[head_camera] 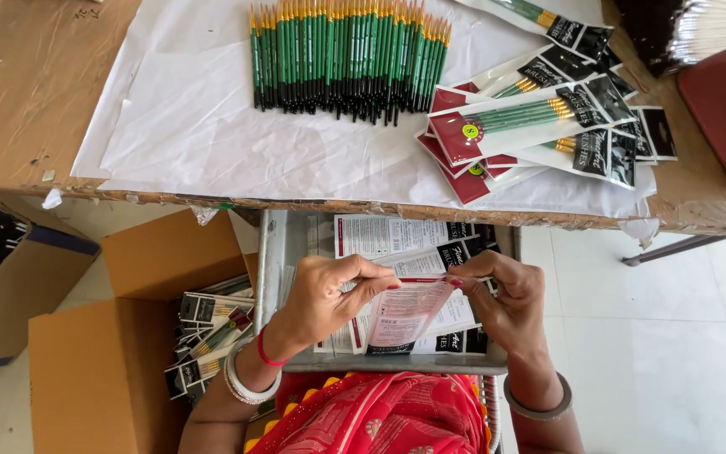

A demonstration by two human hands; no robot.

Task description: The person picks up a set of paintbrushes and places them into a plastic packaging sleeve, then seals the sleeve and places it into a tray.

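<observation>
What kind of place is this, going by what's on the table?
Likely a small packing workshop for paintbrushes: a row of loose green-handled brushes on the table, filled brush packets beside them, and both hands holding an empty packet sleeve.

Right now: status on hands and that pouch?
Left hand and right hand both pinch the empty packaging pouch above the tray. Loose green brushes on the table, untouched. Nothing in the way.

The left hand [319,296] has bare fingers; its wrist wears a thin red thread [265,351] and, just behind the thread, stacked white and silver bangles [244,382]. The right hand [506,298] shows red-painted nails — its wrist carries one broad grey bangle [538,409]. Between the forearms lies a red, patterned garment [380,416] — yellow-trimmed.
</observation>
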